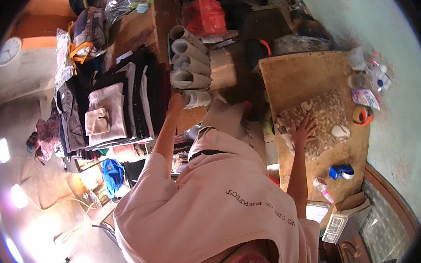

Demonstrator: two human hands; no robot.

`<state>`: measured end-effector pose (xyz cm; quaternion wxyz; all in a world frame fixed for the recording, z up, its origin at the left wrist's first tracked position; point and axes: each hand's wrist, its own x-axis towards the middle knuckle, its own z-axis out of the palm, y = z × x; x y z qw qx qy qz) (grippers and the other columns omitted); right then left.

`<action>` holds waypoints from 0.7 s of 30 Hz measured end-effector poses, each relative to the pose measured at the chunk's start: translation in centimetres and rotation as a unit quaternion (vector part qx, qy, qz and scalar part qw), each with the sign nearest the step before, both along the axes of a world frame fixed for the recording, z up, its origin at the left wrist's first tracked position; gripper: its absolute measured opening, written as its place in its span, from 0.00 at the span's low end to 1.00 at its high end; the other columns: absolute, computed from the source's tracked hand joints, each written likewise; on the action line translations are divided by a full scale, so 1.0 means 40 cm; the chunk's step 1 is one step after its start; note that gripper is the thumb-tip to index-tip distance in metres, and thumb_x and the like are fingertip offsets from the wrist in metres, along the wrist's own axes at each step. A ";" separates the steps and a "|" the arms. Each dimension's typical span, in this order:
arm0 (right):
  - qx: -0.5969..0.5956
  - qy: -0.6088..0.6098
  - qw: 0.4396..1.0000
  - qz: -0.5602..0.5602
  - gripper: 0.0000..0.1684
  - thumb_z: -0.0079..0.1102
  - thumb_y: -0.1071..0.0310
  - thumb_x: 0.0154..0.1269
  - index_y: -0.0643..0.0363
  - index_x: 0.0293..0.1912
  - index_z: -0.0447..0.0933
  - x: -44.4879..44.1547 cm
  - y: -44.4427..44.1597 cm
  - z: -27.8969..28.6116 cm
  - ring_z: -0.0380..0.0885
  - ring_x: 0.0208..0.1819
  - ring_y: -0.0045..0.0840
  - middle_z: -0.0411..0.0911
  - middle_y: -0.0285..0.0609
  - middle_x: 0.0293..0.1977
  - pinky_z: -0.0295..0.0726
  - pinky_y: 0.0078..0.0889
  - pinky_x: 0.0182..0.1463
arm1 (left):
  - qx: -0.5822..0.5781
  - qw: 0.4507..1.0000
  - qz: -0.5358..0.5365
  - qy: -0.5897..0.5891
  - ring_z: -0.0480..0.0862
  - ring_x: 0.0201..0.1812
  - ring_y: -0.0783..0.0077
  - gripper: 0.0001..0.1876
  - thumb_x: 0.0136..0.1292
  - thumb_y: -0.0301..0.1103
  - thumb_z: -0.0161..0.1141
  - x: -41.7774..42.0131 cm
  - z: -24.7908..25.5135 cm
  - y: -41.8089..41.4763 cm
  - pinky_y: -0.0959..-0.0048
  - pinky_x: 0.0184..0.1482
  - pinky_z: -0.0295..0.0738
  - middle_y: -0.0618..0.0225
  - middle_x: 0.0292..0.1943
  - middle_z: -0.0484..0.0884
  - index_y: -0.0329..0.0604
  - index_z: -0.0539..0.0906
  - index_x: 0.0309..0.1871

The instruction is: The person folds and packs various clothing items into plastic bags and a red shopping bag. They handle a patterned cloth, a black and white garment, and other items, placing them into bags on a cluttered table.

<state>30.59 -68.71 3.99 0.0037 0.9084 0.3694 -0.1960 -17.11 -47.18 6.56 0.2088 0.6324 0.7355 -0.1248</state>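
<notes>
My right hand (pixel 303 131) lies palm down, fingers spread, on a brown and cream patterned folded cloth (pixel 328 120) with white shell-like shapes. That cloth rests on a wooden table (pixel 293 77). On the other side, my left hand (pixel 177 102) is beside a whitish roll (pixel 197 99), at the edge of a stack of dark folded clothes; its fingers are partly hidden, and whether it grips anything is unclear. Several pale hollow tubes (pixel 191 63) lie in a row just beyond it. Light folded trousers (pixel 107 107) top the stack at left.
A blue tape dispenser (pixel 340 172), an orange tape roll (pixel 361 115) and plastic bottles (pixel 360 82) lie along the table's wall side. A cardboard box (pixel 350 216) stands at its near corner. A red plastic bag (pixel 205 15) and a backpack (pixel 90 30) are farther off.
</notes>
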 end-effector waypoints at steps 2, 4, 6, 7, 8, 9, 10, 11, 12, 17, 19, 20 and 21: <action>0.002 0.020 1.000 0.001 0.49 0.38 0.27 0.52 0.33 0.67 0.35 0.003 0.002 0.004 0.21 0.67 0.47 0.23 0.41 0.68 0.26 0.74 0.57 | 0.098 0.995 0.004 -0.027 0.77 0.42 0.48 0.11 0.53 0.33 0.55 0.062 0.123 0.029 0.59 0.42 0.74 0.48 0.41 0.76 0.37 0.80 0.37; -0.006 0.040 0.999 0.001 0.49 0.38 0.26 0.51 0.32 0.67 0.35 0.006 0.015 0.026 0.21 0.67 0.47 0.23 0.41 0.68 0.26 0.74 0.57 | 0.257 0.965 -0.017 -0.057 0.75 0.45 0.49 0.11 0.55 0.30 0.52 0.092 0.188 0.060 0.60 0.44 0.74 0.50 0.46 0.74 0.38 0.79 0.40; -0.003 0.051 0.999 -0.002 0.49 0.38 0.26 0.51 0.32 0.67 0.35 -0.005 0.036 0.043 0.21 0.67 0.48 0.23 0.41 0.68 0.26 0.74 0.58 | 0.336 0.936 -0.094 -0.047 0.73 0.47 0.51 0.11 0.55 0.26 0.51 0.041 0.136 0.113 0.61 0.45 0.74 0.51 0.49 0.71 0.39 0.78 0.41; -0.003 0.055 0.998 -0.007 0.49 0.39 0.26 0.51 0.32 0.67 0.35 -0.006 0.038 0.046 0.21 0.67 0.48 0.23 0.41 0.68 0.26 0.74 0.58 | 0.372 0.917 -0.135 -0.045 0.72 0.48 0.52 0.11 0.54 0.25 0.51 0.028 0.118 0.139 0.62 0.45 0.74 0.52 0.50 0.69 0.39 0.78 0.42; 0.000 0.056 0.998 -0.007 0.49 0.39 0.26 0.51 0.32 0.67 0.35 -0.008 0.037 0.049 0.21 0.67 0.48 0.23 0.41 0.68 0.26 0.74 0.57 | 0.306 0.945 -0.115 -0.005 0.73 0.47 0.52 0.10 0.54 0.25 0.51 0.015 0.100 0.152 0.62 0.44 0.74 0.52 0.49 0.71 0.39 0.78 0.40; 0.005 0.055 0.998 -0.012 0.49 0.40 0.27 0.51 0.32 0.67 0.35 -0.005 0.037 0.048 0.21 0.67 0.48 0.23 0.40 0.68 0.26 0.74 0.57 | 0.240 0.965 -0.099 0.032 0.74 0.46 0.52 0.10 0.54 0.25 0.52 0.019 0.094 0.176 0.62 0.44 0.74 0.52 0.47 0.73 0.39 0.79 0.39; 0.010 0.055 0.998 -0.017 0.49 0.40 0.27 0.51 0.32 0.67 0.36 -0.003 0.038 0.047 0.21 0.67 0.48 0.23 0.40 0.68 0.25 0.74 0.57 | 0.172 0.979 -0.082 0.068 0.75 0.45 0.52 0.09 0.54 0.25 0.52 0.021 0.089 0.198 0.63 0.44 0.74 0.52 0.45 0.74 0.38 0.79 0.38; 0.015 0.060 0.998 -0.020 0.49 0.41 0.27 0.51 0.32 0.67 0.36 -0.001 0.040 0.046 0.21 0.67 0.48 0.23 0.40 0.68 0.25 0.74 0.57 | 0.140 0.984 -0.074 0.077 0.76 0.43 0.53 0.08 0.54 0.26 0.53 0.020 0.086 0.220 0.63 0.43 0.75 0.53 0.41 0.76 0.38 0.80 0.36; 0.019 0.066 0.997 -0.025 0.50 0.43 0.28 0.50 0.31 0.67 0.36 -0.002 0.036 0.044 0.21 0.67 0.48 0.23 0.40 0.68 0.25 0.74 0.57 | 0.106 0.988 -0.067 0.087 0.77 0.41 0.54 0.07 0.54 0.27 0.53 0.020 0.090 0.239 0.63 0.43 0.75 0.54 0.38 0.77 0.38 0.80 0.35; 0.024 0.070 0.997 -0.034 0.51 0.48 0.30 0.49 0.32 0.67 0.38 -0.002 0.039 0.040 0.22 0.67 0.48 0.24 0.41 0.68 0.26 0.74 0.57 | 0.015 0.994 -0.109 0.021 0.80 0.30 0.61 0.07 0.52 0.31 0.57 -0.034 0.087 0.296 0.69 0.33 0.75 0.58 0.25 0.80 0.37 0.81 0.29; 0.033 0.076 0.996 -0.036 0.51 0.50 0.30 0.48 0.31 0.66 0.38 0.001 0.040 0.040 0.23 0.67 0.48 0.25 0.42 0.68 0.26 0.74 0.57 | -0.040 0.990 -0.131 -0.038 0.79 0.27 0.63 0.09 0.51 0.33 0.58 -0.030 0.122 0.316 0.70 0.30 0.73 0.57 0.25 0.79 0.36 0.80 0.30; 0.024 0.081 0.995 -0.045 0.52 0.50 0.31 0.48 0.33 0.67 0.39 0.003 0.041 0.042 0.23 0.67 0.48 0.26 0.42 0.68 0.25 0.73 0.57 | -0.076 0.989 -0.059 -0.110 0.79 0.26 0.63 0.09 0.51 0.33 0.58 -0.029 0.118 0.318 0.70 0.30 0.72 0.56 0.25 0.79 0.35 0.80 0.31; 0.017 0.087 0.995 -0.050 0.52 0.51 0.32 0.49 0.35 0.67 0.39 0.001 0.052 0.052 0.23 0.67 0.49 0.27 0.43 0.68 0.25 0.73 0.57 | -0.108 0.977 0.017 -0.181 0.78 0.26 0.62 0.10 0.51 0.32 0.58 -0.029 0.119 0.319 0.69 0.29 0.71 0.55 0.24 0.78 0.34 0.79 0.32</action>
